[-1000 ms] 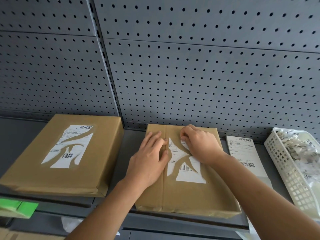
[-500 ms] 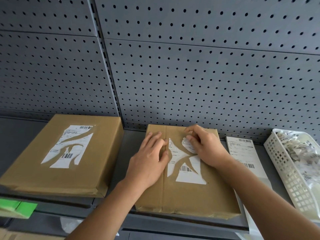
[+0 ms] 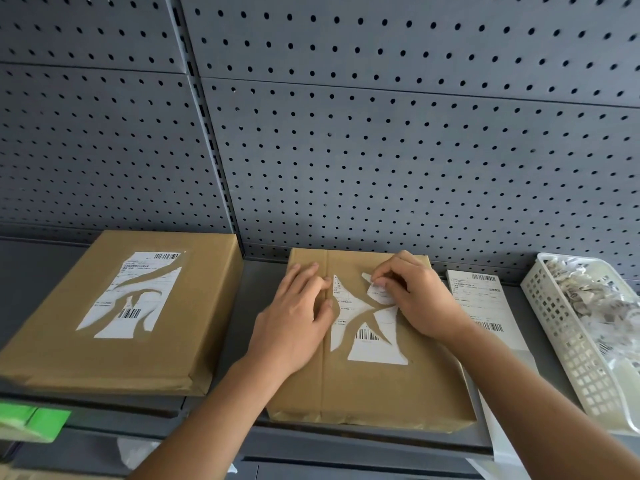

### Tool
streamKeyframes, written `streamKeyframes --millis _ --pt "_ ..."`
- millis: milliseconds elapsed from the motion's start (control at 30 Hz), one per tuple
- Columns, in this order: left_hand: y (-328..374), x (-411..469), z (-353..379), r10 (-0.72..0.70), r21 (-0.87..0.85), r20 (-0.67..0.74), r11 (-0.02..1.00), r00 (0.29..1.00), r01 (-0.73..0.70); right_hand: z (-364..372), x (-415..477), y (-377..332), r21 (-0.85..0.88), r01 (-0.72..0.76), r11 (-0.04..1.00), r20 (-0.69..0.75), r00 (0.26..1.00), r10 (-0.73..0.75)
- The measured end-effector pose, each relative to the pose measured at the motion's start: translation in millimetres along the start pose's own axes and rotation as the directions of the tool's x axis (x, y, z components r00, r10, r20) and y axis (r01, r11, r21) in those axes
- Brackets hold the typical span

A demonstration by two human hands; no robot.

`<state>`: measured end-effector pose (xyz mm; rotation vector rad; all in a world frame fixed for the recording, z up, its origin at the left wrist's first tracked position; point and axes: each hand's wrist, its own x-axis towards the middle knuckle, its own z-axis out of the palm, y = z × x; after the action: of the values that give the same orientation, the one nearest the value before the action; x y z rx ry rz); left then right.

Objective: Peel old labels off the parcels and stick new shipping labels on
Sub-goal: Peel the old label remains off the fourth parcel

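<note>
Pegboard (image 3: 381, 150) behind, your flat left hand (image 3: 294, 327) steadies the parcel (image 3: 381, 393) while your right hand (image 3: 422, 303) pinches a label scrap (image 3: 375, 289); most peeling and all relabelling seem left.

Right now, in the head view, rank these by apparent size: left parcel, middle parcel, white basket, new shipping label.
1. Left parcel and middle parcel: too alike to rank.
2. White basket, though the frame edge cuts it off.
3. New shipping label.

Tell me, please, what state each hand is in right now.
Left hand: open, pressing flat on the brown paper-wrapped parcel.
Right hand: closed, pinching a torn white paper label piece.
</note>
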<state>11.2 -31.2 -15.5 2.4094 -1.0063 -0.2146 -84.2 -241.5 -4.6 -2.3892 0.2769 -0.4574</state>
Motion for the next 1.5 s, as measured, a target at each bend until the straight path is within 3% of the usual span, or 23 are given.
streamKeyframes --millis 200,500,867,1167,1500 --pt "0 -1 0 -0.001 -0.005 -0.002 1.0 1.0 0.001 -6 -10 1 0.059 -0.07 0.996 -0.076 0.994 0.074" --pt "1 0 0 -0.006 -0.001 0.003 1.0 1.0 0.006 -13 -25 0 0.3 -0.175 0.938 -0.171 0.957 0.233" --pt "0 0 0 -0.01 0.006 0.004 1.0 1.0 0.009 -21 -40 -1 0.604 -0.212 0.769 -0.244 0.869 0.431" --pt "-2 1 2 -0.002 0.009 0.006 1.0 1.0 0.002 -51 -52 -7 0.675 -0.122 0.727 -0.341 0.823 0.455" --pt "-6 5 4 0.002 0.019 0.016 1.0 1.0 -0.003 -87 -83 4 0.605 -0.13 0.785 -0.466 0.742 0.482"
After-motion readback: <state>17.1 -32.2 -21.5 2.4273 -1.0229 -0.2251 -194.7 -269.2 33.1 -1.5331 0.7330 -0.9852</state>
